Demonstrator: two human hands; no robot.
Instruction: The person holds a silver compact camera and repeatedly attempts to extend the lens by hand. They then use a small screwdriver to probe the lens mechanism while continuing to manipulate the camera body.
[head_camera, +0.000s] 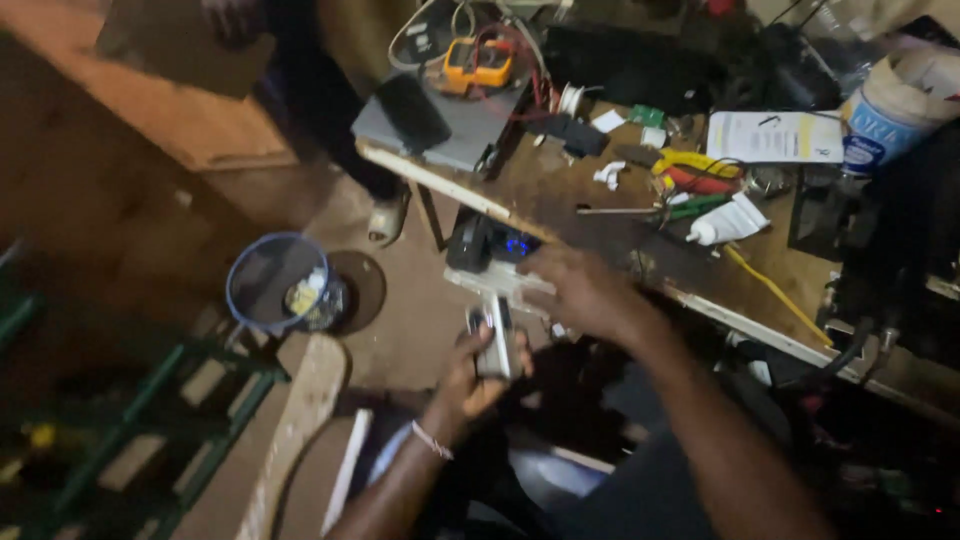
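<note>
My left hand (472, 378) grips a small grey handheld device (495, 335), held upright below the edge of the workbench (560, 190). A thin band sits on that wrist. My right hand (580, 290) reaches over the top of the device and touches its upper end; blur hides how the fingers sit. Just behind the hands, a dark gadget with a blue light (500, 243) sits under the bench edge.
The bench holds a yellow multimeter (478, 62), a grey box (440, 125), a white tube (725, 222), a paper sheet (775, 135), wires and tools. A white tub (895, 105) stands at right. On the floor are a blue mesh basket (278, 282), a green frame (150, 420) and another person's foot (388, 215).
</note>
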